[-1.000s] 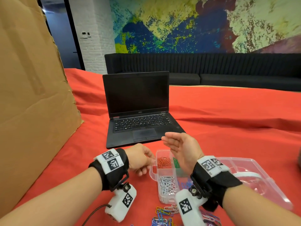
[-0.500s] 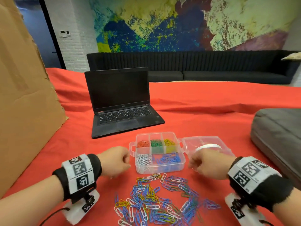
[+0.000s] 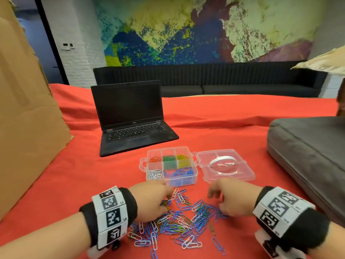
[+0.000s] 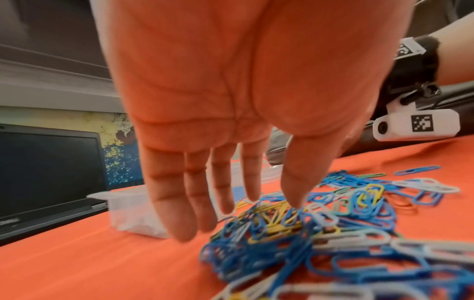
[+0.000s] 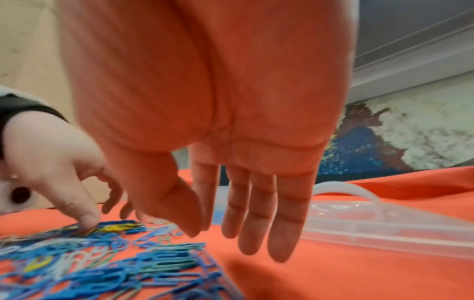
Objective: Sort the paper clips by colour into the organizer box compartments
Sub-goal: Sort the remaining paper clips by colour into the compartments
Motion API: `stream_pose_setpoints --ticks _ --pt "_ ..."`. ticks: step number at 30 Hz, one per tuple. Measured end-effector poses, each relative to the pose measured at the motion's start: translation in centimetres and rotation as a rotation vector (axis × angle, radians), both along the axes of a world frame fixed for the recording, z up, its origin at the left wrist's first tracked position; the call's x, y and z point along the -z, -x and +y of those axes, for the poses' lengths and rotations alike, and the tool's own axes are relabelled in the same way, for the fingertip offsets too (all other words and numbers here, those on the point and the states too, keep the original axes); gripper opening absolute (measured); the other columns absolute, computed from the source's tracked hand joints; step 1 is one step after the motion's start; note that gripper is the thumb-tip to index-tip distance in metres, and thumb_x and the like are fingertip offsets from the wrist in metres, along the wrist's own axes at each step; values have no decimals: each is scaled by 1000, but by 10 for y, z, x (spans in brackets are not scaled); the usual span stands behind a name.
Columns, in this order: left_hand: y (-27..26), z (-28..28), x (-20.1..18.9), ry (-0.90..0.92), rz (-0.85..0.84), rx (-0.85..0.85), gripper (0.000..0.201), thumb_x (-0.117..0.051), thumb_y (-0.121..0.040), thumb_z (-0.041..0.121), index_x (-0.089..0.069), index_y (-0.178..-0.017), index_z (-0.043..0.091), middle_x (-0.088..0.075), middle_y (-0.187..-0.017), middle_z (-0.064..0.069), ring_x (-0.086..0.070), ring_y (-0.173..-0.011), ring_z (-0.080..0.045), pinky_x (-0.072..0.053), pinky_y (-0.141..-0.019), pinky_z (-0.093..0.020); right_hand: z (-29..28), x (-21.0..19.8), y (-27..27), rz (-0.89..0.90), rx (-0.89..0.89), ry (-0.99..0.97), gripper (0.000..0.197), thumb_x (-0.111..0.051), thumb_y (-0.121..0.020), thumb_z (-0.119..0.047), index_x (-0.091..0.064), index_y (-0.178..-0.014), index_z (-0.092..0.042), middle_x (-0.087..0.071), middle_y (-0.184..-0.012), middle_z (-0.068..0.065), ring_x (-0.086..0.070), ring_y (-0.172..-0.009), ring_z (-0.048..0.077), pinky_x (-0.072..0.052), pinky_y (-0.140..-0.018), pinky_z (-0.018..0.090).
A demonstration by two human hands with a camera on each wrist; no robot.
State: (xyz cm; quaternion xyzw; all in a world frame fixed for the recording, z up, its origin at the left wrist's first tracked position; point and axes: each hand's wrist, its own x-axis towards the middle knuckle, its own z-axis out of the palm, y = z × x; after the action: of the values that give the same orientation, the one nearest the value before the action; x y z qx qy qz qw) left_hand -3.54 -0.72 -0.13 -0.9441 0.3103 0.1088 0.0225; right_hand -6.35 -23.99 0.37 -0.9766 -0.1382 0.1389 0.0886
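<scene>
Red cloth covers the table (image 3: 233,128), on which a loose pile of paper clips (image 3: 179,219), mostly blue with white, yellow and green among them, lies at the near edge. Just beyond the pile stands the clear organizer box (image 3: 194,177). Its far row holds orange, green and yellow clips in three compartments, left to right; its near row holds white clips at left and blue clips at right. Hinged to the right side of the box, the clear lid (image 3: 248,174) lies open and flat on the cloth.

Left hand (image 3: 149,201): palm down over the left part of the pile, grip spread, fingers extended. In the left wrist view the thumb and forefinger tips touch yellow and blue clips (image 4: 277,215) at the top of the heap; no clip is visibly pinched. Right hand (image 3: 235,198): palm down at the right edge of the pile, near the front of the lid, grip loosely spread. In the right wrist view its fingers (image 5: 256,215) hang straight above the cloth and hold nothing.

Background: an open black laptop (image 3: 130,118) beyond the box, a cardboard sheet (image 3: 24,118) at left, and a grey cushion (image 3: 308,156) at right.
</scene>
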Motion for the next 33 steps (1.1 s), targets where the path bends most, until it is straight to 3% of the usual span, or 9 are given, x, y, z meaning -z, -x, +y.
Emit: stream_pose_setpoints --ticks 5,11,13,19,22,26,28,31,33 --pt "5 -36 0 99 24 38 33 -61 -88 38 -59 -118 23 -59 -117 0 -55 -109 -19 -45 -94 -33 -8 7 12 -6 34 28 33 -75 -72 -28 -67 -103 -19 -57 -84 -8 -54 -77 11 -41 -65 19" --pt "10 -70 1 153 141 69 37 -71 -82 33 -60 -116 25 -61 -111 1 -55 -93 -15 -43 -68 -22 -11 5 19 1 63 8 25 -76 -73 -24 -71 -96 -16 -58 -73 -8 -55 -70 9 -43 -61 16" --pt "8 -73 2 102 146 88 36 -74 -79 29 -62 -112 25 -63 -108 0 -58 -97 -19 -47 -75 -27 -12 5 19 10 67 7 18 -75 -74 -20 -72 -91 -14 -56 -63 -11 -53 -62 6 -40 -54 12" --pt "-1 -69 -2 117 183 56 11 -69 -82 22 -70 -90 14 -71 -92 -4 -56 -73 -13 -49 -71 -26 -24 5 25 77 149 70 3 -64 -75 -18 -67 -77 -18 -65 -74 3 -55 -61 14 -46 -59 21" --pt "-2 -84 0 212 154 24 18 -67 -84 33 -70 -92 17 -70 -91 1 -59 -76 -11 -51 -74 -28 -36 5 28 220 344 -205 11 -60 -79 -14 -57 -69 -15 -63 -62 6 -55 -43 12 -48 -47 19" --pt "-3 -105 10 175 103 33 23 -69 -83 32 -70 -98 15 -70 -97 -3 -63 -88 -19 -53 -79 -30 -45 -2 40 404 684 -1074 16 -45 -84 -3 -52 -70 -8 -57 -61 11 -54 -45 18 -47 -44 23" --pt "-6 -109 10 153 87 32 19 -68 -84 30 -70 -94 13 -71 -95 -5 -62 -85 -19 -51 -77 -29 -49 -6 43 555 788 -1418 19 -37 -75 -7 -49 -60 -10 -54 -62 13 -51 -45 22 -46 -42 23" --pt "-11 -108 9 135 135 31 15 -67 -86 24 -71 -91 10 -71 -93 -7 -58 -76 -16 -49 -71 -27 -50 -7 39 596 856 -1588 13 -38 -66 -15 -46 -56 -11 -48 -60 12 -43 -43 21 -37 -36 19" --pt "-12 -104 8 129 139 31 16 -62 -88 19 -71 -91 7 -71 -92 -9 -56 -74 -15 -47 -68 -26 -44 -5 34 549 845 -1472 12 -43 -72 -17 -46 -61 -12 -41 -55 5 -33 -40 15 -25 -35 16"
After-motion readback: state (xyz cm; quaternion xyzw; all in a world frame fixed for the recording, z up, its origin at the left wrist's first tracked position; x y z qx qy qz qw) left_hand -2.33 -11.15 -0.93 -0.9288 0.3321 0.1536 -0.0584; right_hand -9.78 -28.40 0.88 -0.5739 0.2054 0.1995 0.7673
